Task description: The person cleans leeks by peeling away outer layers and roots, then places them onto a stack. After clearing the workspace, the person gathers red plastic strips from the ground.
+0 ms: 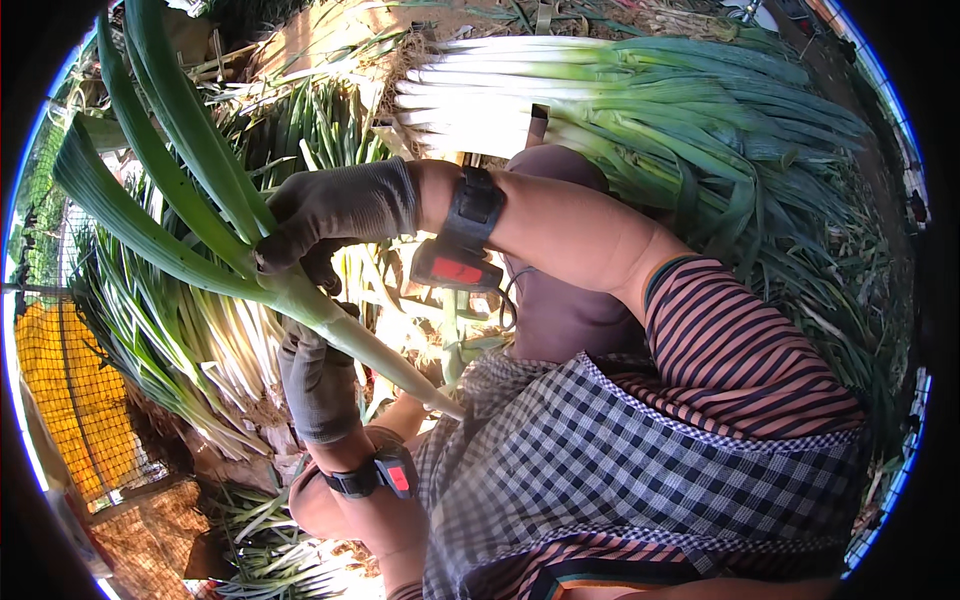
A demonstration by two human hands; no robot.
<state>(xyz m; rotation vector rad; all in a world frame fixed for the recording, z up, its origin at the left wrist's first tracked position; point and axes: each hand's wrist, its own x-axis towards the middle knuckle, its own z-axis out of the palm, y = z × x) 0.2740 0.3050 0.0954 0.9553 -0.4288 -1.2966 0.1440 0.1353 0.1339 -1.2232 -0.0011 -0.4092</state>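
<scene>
A large green onion (330,320) slants across in front of me. Its broad green leaves fan to the upper left, and its pale lower end points down towards my checked apron. My right hand (335,215), in a dark grey glove, is closed around the spot where the leaves split from the stalk. Below it, my left hand (318,375), also gloved, grips the stalk from underneath; its fingers are partly hidden behind the stalk. Each wrist has a black strap with a black and red device.
A wide pile of trimmed green onions (600,90), white ends leftward, lies at the far right. A heap of untrimmed green onions (190,330) lies at left, with more (290,550) at bottom left. Orange netting (65,390) hangs at the left edge. My knee (570,250) is close by.
</scene>
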